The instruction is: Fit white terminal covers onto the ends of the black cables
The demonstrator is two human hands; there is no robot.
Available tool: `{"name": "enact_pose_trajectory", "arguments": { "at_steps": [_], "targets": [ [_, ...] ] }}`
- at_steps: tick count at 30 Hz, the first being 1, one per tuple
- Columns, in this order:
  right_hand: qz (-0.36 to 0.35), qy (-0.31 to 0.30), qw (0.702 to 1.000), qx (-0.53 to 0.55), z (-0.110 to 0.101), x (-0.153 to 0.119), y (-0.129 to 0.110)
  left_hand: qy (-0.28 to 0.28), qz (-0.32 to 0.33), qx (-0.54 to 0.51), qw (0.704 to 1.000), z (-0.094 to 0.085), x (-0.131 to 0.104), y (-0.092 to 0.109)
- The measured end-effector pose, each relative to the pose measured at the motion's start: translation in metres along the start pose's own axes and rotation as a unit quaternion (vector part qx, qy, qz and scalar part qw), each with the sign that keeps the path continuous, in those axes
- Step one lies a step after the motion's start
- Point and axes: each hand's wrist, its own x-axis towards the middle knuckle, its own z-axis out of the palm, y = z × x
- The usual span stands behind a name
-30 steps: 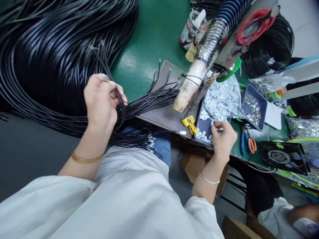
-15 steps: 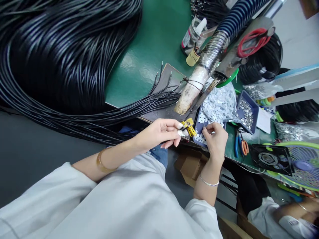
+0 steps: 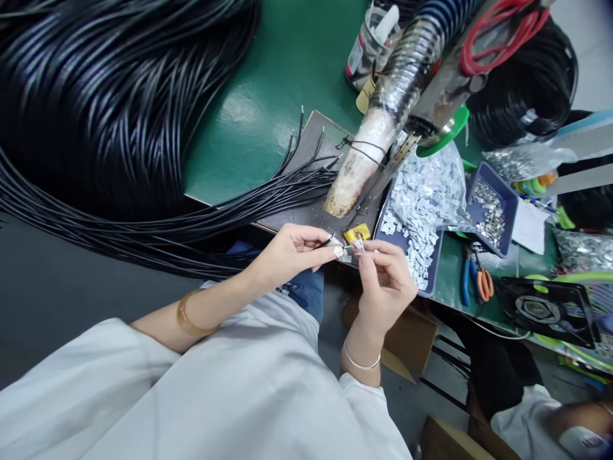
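My left hand (image 3: 302, 248) is closed on a black cable (image 3: 326, 242), whose stripped end points right. Close to that end, my right hand (image 3: 385, 281) pinches a small silvery metal piece (image 3: 360, 243) between thumb and fingers. Whether the piece touches the wire is too small to tell. Just behind the fingertips, a yellow tool (image 3: 355, 232) lies at the table edge, partly covered by the hands. To the right, a blue-grey tray (image 3: 433, 271) holds many small flat metal pieces (image 3: 416, 249), some inside a clear plastic bag.
A hose with a whitish nozzle (image 3: 352, 169) hangs over the dark board (image 3: 311, 144). Long bundles of black cable (image 3: 110, 108) cover the left side. Rightward are a second tray (image 3: 510, 220), orange-handled pliers (image 3: 484, 284) and a black fan (image 3: 541, 312). A co-worker's arm (image 3: 577, 418) shows lower right.
My right hand has moved left from the tray to the cable end, with a small metal piece in its fingers. My left hand stays near the same place. The view has shifted slightly.
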Motion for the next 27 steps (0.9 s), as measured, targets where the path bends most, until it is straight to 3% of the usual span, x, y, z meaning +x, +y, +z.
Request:
{"name": "enact_pose_trajectory", "arguments": {
  "at_steps": [8, 12, 16, 20, 25, 27],
  "targets": [
    [0.052, -0.066, 0.995, 0.051, 0.002, -0.002, 0.009, -0.028, -0.017, 0.052, 0.998, 0.002, -0.001, 0.002],
    [0.055, -0.063, 0.995, 0.062, 0.002, -0.002, 0.008, -0.002, 0.037, 0.097, 0.995, 0.005, -0.002, -0.004],
    [-0.029, -0.034, 0.999, -0.009, 0.005, -0.005, 0.008, 0.038, 0.107, 0.178, 0.977, 0.008, -0.005, -0.013],
    [-0.151, 0.007, 0.98, -0.127, 0.008, -0.009, 0.008, 0.011, 0.081, 0.123, 0.989, 0.008, -0.007, -0.012],
    [-0.132, 0.052, 0.983, -0.116, 0.006, -0.009, 0.008, 0.009, 0.023, 0.068, 0.997, 0.004, -0.007, -0.004],
    [-0.157, 0.073, 0.98, -0.102, 0.005, -0.009, 0.006, 0.02, 0.019, 0.069, 0.997, 0.004, -0.006, -0.003]
  ]
}}
